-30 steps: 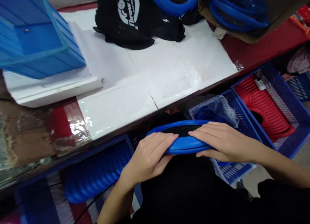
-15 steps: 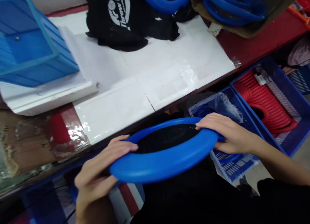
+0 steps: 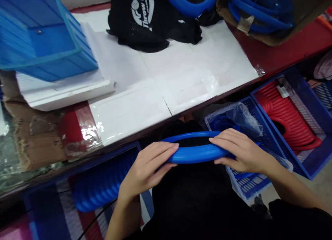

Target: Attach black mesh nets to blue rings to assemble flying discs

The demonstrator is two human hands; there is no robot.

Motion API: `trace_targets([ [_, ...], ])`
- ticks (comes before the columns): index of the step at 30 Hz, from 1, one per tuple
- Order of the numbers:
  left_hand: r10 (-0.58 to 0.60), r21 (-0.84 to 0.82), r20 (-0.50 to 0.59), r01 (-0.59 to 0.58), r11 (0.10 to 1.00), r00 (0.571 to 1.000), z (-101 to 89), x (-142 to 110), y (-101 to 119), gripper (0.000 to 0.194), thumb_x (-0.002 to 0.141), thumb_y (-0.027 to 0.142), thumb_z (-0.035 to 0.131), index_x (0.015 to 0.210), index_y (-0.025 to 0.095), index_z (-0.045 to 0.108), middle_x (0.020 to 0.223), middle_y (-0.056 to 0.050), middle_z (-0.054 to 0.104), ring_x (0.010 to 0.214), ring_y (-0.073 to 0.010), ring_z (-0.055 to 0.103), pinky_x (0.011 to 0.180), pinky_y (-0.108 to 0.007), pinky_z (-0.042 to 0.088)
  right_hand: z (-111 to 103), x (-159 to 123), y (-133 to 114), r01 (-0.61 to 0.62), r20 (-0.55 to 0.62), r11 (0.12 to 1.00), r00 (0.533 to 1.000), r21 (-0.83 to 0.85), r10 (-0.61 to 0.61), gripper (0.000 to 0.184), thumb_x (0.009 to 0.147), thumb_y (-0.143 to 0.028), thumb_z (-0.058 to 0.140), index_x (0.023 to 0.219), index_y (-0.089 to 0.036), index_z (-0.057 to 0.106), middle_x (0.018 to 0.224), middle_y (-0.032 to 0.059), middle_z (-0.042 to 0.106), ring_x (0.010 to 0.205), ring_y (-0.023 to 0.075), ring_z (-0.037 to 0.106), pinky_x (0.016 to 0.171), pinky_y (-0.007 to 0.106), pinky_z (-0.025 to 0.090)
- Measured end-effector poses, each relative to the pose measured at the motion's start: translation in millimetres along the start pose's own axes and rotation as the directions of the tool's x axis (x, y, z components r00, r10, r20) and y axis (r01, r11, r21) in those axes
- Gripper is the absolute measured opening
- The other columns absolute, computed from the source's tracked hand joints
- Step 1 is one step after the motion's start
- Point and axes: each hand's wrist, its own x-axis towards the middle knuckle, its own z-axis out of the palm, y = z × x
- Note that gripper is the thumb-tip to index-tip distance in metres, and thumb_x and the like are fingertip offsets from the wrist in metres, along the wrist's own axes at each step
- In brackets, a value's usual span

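Observation:
A blue ring [image 3: 195,154] with black fabric stretched across its middle lies over my lap, below the table's front edge. My left hand [image 3: 147,167] grips its left end, fingers curled over the rim. My right hand [image 3: 240,151] clasps the right end, fingers lying over the top and thumb under. The ring looks squeezed into a narrow oval between both hands.
A white-papered table [image 3: 166,77] holds black printed fabric [image 3: 153,21], a tilted blue crate [image 3: 44,35] and more blue rings [image 3: 256,11] in a cardboard box. Blue baskets at right hold red rings [image 3: 287,115] and a plastic bag [image 3: 238,115]. A stack of blue rings [image 3: 103,181] sits lower left.
Half a second ago the ring was held wide open and tilted, my left hand far out to the left. Now both hands have come together and the ring is pressed narrow again.

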Motion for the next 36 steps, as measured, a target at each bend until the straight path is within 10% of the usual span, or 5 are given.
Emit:
trace_targets([
  [15, 0.078, 0.253, -0.078, -0.056, 0.966, 0.994, 48.9, 20.1, 12.5, 0.046, 0.098, 0.008, 0.065, 0.144, 0.015, 0.064, 0.119, -0.014, 0.081, 0.104, -0.0287, 0.080, 0.090, -0.043, 0.069, 60.8, 17.4, -12.9, -0.044, -0.187, 0.992, 0.982, -0.117, 0.022, 0.028, 0.102, -0.014, 0.055, 0.127, -0.011, 0.068, 0.111, 0.0158, 0.079, 0.101, 0.0279, 0.074, 0.085, 0.044, 0.056],
  [25, -0.058, 0.023, 0.066, 0.056, 0.998, 0.996, -19.0, 8.1, 0.1, 0.047, 0.100, 0.037, 0.073, 0.142, 0.018, 0.063, 0.112, -0.015, 0.081, 0.101, -0.0264, 0.080, 0.092, -0.038, 0.065, 13.0, -1.1, 9.4, 0.013, -0.200, 0.978, 0.979, 0.207, 0.029, 0.045, 0.105, -0.037, 0.062, 0.146, -0.016, 0.058, 0.121, 0.0167, 0.076, 0.112, 0.0299, 0.073, 0.103, 0.055, 0.056],
  [36, -0.029, 0.046, 0.094, 0.025, 0.999, 0.995, -5.5, 5.5, 8.6, 0.046, 0.101, 0.023, 0.070, 0.145, 0.014, 0.059, 0.122, -0.018, 0.078, 0.107, -0.0263, 0.077, 0.093, -0.040, 0.065, 32.8, 25.5, -18.9, 0.008, -0.080, 1.000, 0.997, 0.027, -0.006, 0.035, 0.105, -0.033, 0.063, 0.131, -0.009, 0.066, 0.115, 0.0164, 0.078, 0.102, 0.0288, 0.073, 0.088, 0.045, 0.061],
])
